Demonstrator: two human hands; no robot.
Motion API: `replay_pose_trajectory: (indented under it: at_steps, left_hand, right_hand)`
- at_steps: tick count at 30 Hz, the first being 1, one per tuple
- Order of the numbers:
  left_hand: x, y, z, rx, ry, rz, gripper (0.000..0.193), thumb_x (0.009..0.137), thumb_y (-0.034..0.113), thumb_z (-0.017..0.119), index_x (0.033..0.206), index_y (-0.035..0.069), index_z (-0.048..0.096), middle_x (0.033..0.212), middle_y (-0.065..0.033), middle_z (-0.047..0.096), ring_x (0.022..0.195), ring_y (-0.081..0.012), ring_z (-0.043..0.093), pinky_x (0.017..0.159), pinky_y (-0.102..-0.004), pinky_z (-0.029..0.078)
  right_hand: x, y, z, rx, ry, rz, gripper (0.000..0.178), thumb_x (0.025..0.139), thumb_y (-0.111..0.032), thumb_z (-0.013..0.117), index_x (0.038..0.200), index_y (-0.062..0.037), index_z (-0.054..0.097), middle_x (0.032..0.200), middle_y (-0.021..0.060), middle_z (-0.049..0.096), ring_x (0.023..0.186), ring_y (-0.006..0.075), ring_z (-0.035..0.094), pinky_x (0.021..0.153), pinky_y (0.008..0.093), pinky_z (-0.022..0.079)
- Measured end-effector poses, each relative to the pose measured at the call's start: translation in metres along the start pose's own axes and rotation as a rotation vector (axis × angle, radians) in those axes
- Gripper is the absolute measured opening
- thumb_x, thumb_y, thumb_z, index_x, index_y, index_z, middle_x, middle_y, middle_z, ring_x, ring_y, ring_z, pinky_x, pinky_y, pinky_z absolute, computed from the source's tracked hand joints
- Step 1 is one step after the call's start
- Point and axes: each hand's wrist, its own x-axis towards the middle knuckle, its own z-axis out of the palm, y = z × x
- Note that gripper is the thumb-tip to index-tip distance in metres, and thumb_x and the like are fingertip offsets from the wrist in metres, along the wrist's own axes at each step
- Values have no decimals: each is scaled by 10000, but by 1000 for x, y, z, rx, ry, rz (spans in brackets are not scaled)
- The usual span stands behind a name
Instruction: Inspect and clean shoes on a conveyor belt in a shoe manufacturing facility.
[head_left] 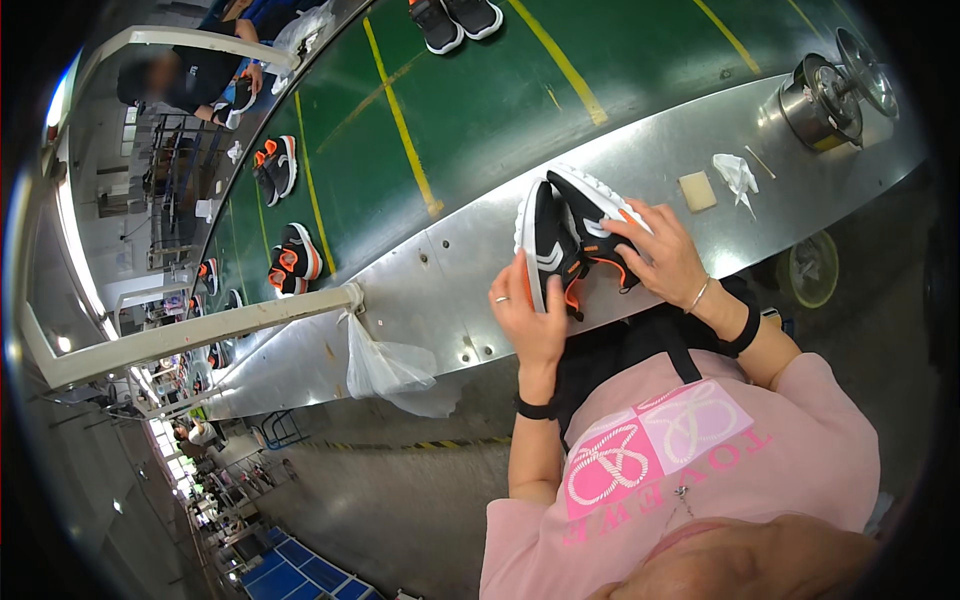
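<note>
A pair of black sneakers with white soles and orange linings is in my hands above the metal ledge. My left hand grips the left sneaker near its heel, thumb on the black upper and fingers by the white sole. With my right hand I hold the right sneaker, fingers over its side and orange-edged collar. The two toes point away from me and nearly touch. Parts of both heels are hidden by my fingers.
Beyond the ledge runs a green belt with yellow lines, carrying more sneakers. To the right are a beige block, crumpled white tissue, a thin stick and a metal pot. A plastic bag hangs from a frame. Another person holds a shoe.
</note>
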Motion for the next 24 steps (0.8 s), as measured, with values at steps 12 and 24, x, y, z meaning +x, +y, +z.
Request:
replay_pose_trajectory:
  at_steps: [12, 24]
  left_hand:
    - [-18, -45, 34, -432, 200, -397, 343, 1044, 201, 445, 1067, -61, 664, 942, -89, 638, 880, -172, 582, 825, -304, 455]
    - [-15, -60, 42, -515, 299, -302, 342, 1016, 176, 413, 990, -60, 660, 964, -158, 656, 900, -266, 614, 843, -360, 470]
  right_hand:
    - [-7, 10, 14, 196, 142, 100, 307, 945, -123, 578, 1228, -12, 620, 1110, 177, 661, 886, 338, 575, 813, 385, 473]
    - [-4, 20, 30, 335, 219, 179, 305, 930, -129, 559, 1195, -1, 641, 1046, 173, 670, 911, 317, 602, 831, 372, 480]
